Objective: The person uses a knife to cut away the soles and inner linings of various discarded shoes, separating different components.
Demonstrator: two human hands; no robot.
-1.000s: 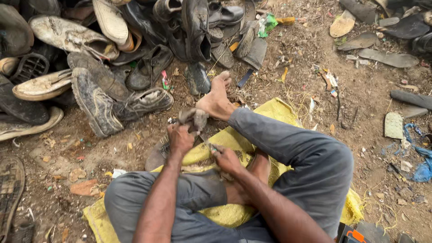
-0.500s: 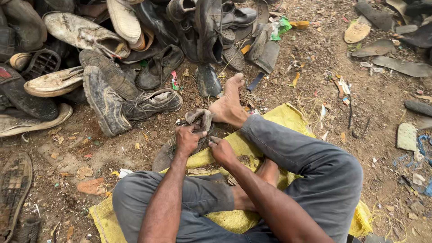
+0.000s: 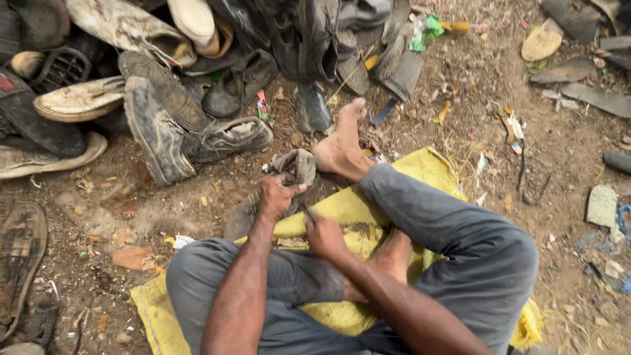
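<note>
Worn grey shoe lies on the dirt ground just beside the bare foot, at the front edge of the yellow sack. Upper looks soft, crumpled, dusty, folded over on itself; sole end runs down-left toward the knee. Left hand is clamped over the shoe's upper, fingers curled around it, pinning it against the ground so it stays put for working. Right hand sits just beside it, closed narrow; something thin may be pinched in it, cannot tell what, too small. Hands close together, right one slightly nearer the body, over the sack.

Person sits cross-legged on the sack in grey trousers; one leg stretched forward, foot touching or nearly touching the shoe, likely bracing it. Other foot tucked under the thigh. Sack is woven plastic, creased, dirty, serves as a mat over bare earth.

Beyond the shoe: pile of old shoes across the top left, heaped, overlapping. Mostly dark leather and rubber, cracked, muddy; a pale slip-on lies on its side, a black boot shows treaded sole. Loose flat sole at the left edge, tread up. More detached soles top right, well apart from the hands. Ground is packed brown dirt littered with scraps, bits of plastic, green wrapper.
</note>
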